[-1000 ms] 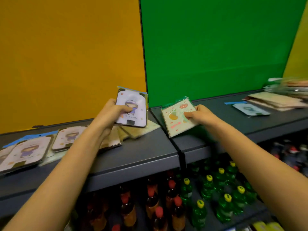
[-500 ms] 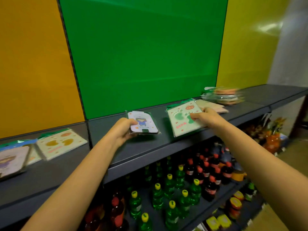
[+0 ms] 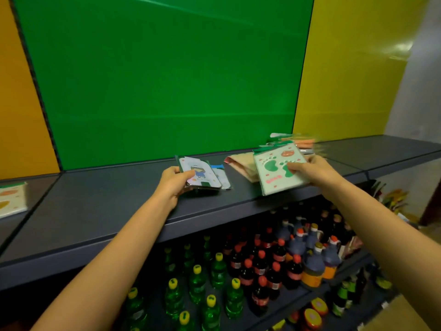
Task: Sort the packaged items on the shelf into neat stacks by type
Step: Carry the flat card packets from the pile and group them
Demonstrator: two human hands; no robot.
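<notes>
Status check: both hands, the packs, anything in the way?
Left hand holds cartoon-figure pack on shelf. Right hand holds green-footprint pack. Tan packs just behind.

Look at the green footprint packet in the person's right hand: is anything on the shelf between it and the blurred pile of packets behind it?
Yes. The beige packets lie flat on the shelf, left of the footprint packet in the right hand. The pile sits behind; nothing upright blocks it.

A white cartoon-figure packet (image 3: pixel 199 174) is gripped by the left hand (image 3: pixel 173 185) over the shelf (image 3: pixel 100 206); a green footprint packet (image 3: pixel 279 172) is held by the right hand (image 3: pixel 315 169), beige packets (image 3: pixel 241 163) behind.
</notes>
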